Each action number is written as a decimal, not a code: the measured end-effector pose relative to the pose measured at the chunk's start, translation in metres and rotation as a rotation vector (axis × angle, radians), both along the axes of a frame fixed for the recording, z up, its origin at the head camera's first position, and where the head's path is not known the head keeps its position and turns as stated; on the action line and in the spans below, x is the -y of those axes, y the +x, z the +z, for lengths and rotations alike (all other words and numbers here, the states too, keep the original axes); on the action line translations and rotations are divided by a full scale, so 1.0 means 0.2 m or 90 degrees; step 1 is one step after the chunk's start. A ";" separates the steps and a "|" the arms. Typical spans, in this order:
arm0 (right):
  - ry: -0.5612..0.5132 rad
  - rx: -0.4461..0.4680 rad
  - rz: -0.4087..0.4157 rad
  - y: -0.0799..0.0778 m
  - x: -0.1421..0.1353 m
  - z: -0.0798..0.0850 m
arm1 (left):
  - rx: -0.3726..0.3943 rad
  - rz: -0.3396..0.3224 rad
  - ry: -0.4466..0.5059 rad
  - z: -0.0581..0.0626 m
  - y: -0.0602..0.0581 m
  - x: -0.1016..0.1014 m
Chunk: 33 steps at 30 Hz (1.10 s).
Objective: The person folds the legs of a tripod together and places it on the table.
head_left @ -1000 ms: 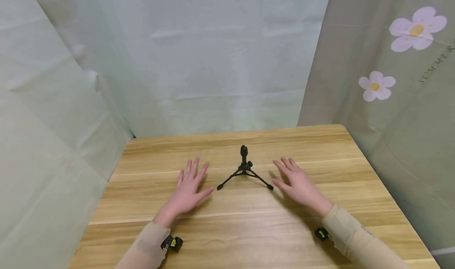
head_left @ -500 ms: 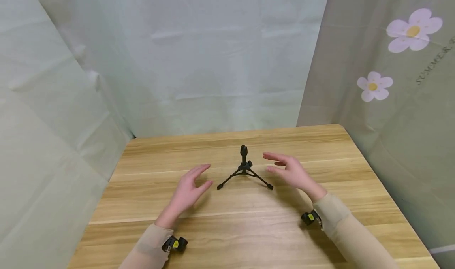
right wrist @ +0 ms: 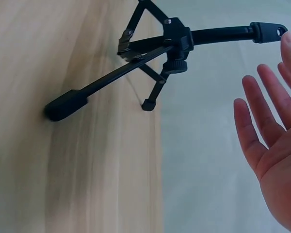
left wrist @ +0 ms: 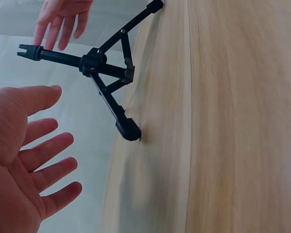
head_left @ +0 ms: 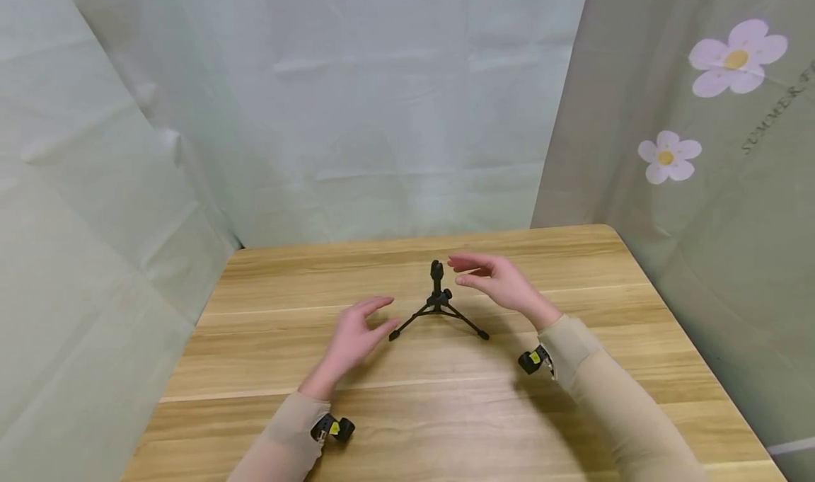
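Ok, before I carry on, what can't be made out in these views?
- Head: the stand's rear leg, hidden behind its post.
- Head: the end of the lettering, cut off by the right edge.
- Right wrist: the foot of the upper leg, cut off by the top edge.
- Left wrist: the left hand's wrist, beyond the left edge.

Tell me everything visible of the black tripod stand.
The tripod stand looks like black metal and plastic: three spread legs with thicker feet, a central hub with a side knob, and a post ending in a forked tip. It stands upright on the wooden table, between the left hand and right hand; neither grips it.
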State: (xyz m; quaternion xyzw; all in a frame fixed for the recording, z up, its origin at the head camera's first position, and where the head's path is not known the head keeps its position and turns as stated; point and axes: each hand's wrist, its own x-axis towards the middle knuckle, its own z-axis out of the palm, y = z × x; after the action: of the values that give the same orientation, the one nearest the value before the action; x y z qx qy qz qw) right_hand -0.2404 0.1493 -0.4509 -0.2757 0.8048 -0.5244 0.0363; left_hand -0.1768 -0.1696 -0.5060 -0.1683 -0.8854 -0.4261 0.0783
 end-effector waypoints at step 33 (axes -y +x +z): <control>0.012 0.047 0.066 -0.08 0.18 0.08 | 0.054 0.022 -0.053 -0.01 -0.05 -0.09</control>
State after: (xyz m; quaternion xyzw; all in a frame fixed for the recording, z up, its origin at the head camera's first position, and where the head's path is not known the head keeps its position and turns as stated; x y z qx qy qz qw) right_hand -0.2565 0.1141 -0.4342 -0.2974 0.7922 -0.5242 0.0958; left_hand -0.1865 -0.1512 -0.5088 -0.1377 -0.9078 -0.3940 0.0414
